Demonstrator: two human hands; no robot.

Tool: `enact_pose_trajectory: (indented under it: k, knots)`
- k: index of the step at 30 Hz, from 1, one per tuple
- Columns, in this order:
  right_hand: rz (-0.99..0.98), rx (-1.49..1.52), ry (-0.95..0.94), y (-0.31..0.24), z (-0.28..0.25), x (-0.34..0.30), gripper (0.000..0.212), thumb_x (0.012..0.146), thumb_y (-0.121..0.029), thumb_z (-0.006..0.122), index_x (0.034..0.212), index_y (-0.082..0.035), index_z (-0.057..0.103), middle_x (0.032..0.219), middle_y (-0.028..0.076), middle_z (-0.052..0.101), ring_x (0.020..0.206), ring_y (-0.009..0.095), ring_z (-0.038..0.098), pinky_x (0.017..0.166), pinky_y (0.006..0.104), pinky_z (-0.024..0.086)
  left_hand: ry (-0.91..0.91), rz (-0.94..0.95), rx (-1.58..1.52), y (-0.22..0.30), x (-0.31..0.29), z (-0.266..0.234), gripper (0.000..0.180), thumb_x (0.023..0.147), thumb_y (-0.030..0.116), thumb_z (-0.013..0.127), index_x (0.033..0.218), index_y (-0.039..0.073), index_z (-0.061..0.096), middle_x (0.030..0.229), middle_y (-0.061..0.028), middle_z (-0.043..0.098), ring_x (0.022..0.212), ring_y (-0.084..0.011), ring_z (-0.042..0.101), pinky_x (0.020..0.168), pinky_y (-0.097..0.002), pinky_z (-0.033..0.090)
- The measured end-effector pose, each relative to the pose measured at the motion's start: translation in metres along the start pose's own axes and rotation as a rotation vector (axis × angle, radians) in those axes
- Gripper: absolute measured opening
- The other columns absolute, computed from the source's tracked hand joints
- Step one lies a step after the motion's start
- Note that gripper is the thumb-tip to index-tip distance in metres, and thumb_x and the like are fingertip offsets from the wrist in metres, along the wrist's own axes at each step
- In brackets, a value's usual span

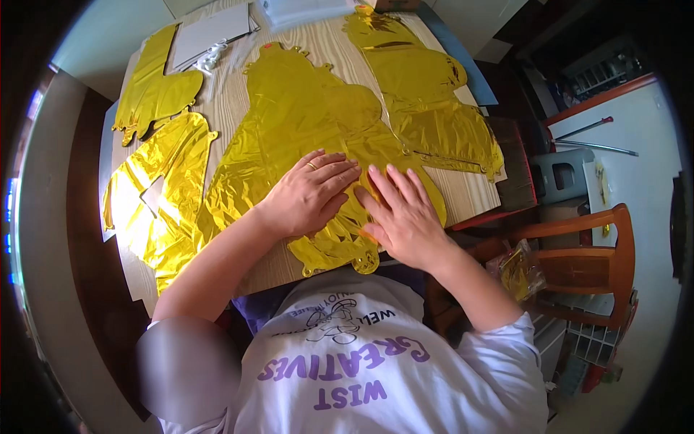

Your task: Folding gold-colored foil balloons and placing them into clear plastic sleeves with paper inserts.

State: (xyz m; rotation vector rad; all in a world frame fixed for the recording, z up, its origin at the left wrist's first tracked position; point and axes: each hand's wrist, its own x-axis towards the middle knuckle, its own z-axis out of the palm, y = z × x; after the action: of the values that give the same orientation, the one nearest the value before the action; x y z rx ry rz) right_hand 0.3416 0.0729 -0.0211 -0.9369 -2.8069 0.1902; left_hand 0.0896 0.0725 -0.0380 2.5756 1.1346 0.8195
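Your left hand (307, 197) and right hand (410, 226) lie palm-down, fingers extended, gripping nothing, probably pinning the gold foil balloon (289, 108) flat against the desk (466, 192).

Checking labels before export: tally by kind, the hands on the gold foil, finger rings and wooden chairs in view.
Hands: 2 (left hand, right hand)
Rings: 1 (gold-coloured ring)
Chairs: 1 (wooden chair)
Total: 4
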Motion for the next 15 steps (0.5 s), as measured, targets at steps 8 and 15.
enact_pose_trajectory:
  k: [8, 15]
  knots:
    - [-0.121, -0.018, -0.028, -0.019, -0.006, -0.059, 0.061, 0.098, -0.045, 0.057, 0.146, -0.009, 0.051, 0.156, 0.015, 0.042, 0.144, 0.040, 0.035, 0.119, 0.0591, 0.024, 0.003, 0.003, -0.028, -0.001, 0.001, 0.000, 0.046, 0.089, 0.011, 0.067, 0.134, 0.003, 0.060, 0.133, -0.0150, 0.063, 0.125, -0.0356, 0.059, 0.109, -0.0511, 0.043]
    - [-0.109, 0.568, 0.122, 0.026, -0.037, 0.006, 0.025, 0.096, -0.025, 0.064, 0.108, -0.005, 0.072, 0.111, 0.012, 0.067, 0.109, 0.030, 0.061, 0.101, 0.0458, 0.045, 0.017, -0.068, -0.289, -0.001, 0.002, -0.017, 0.046, 0.092, 0.013, 0.066, 0.135, 0.001, 0.058, 0.138, -0.0226, 0.056, 0.122, -0.0425, 0.058, 0.105, -0.0479, 0.047]
